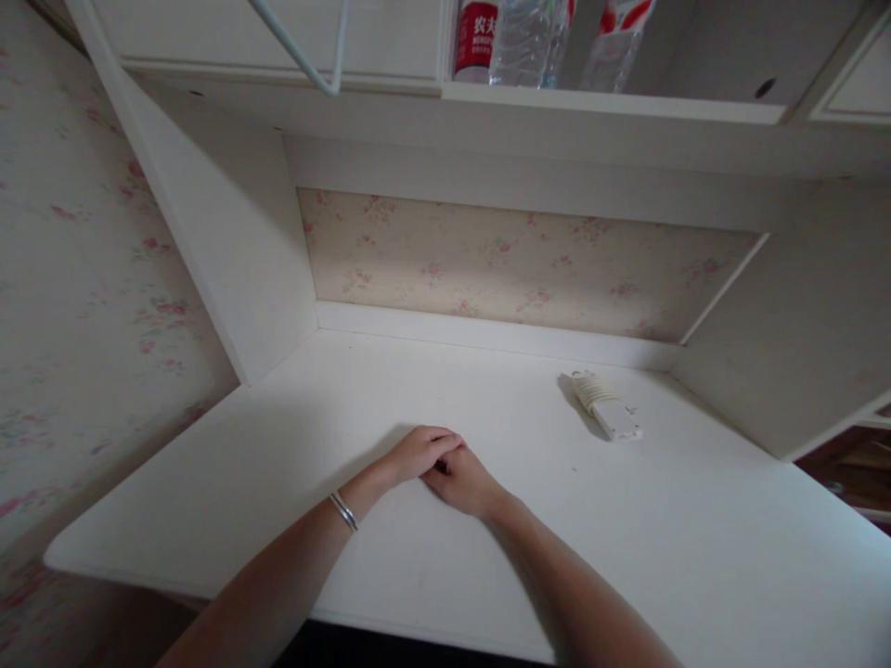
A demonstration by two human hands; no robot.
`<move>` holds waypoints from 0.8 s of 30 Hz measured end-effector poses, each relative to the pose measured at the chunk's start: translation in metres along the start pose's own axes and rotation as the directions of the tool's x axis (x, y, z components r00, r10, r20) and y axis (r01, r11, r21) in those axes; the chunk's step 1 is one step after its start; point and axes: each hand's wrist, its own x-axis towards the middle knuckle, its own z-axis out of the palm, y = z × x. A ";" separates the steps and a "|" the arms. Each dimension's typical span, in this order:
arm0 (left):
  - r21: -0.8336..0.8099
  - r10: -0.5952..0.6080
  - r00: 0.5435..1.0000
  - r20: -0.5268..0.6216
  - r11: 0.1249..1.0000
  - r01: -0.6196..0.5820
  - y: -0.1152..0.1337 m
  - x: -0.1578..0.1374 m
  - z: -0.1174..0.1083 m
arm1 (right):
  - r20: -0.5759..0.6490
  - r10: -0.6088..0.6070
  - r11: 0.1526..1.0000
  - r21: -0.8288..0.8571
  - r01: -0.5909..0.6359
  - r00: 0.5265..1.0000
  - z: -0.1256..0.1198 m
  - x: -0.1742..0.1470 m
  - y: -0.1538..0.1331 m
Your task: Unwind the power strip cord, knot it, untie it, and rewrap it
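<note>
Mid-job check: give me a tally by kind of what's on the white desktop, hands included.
Bare hands: 2, the left hand and the right hand
Cord-wrapped white block: 1
Total: 3

A polished metal bangle [343, 511] gleams; the desktop [445, 575] looks smooth; plastic bottles [517, 46] shine; the corded plastic block [619, 419] appears matt.

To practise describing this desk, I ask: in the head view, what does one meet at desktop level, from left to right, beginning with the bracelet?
Bracelet, left hand, right hand, cord-wrapped block.
</note>
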 end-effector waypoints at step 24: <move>0.068 -0.009 1.000 0.012 0.998 0.008 0.001 -0.001 0.000 | -0.938 0.063 0.541 -0.256 -0.801 0.342 -0.159 -0.057 0.110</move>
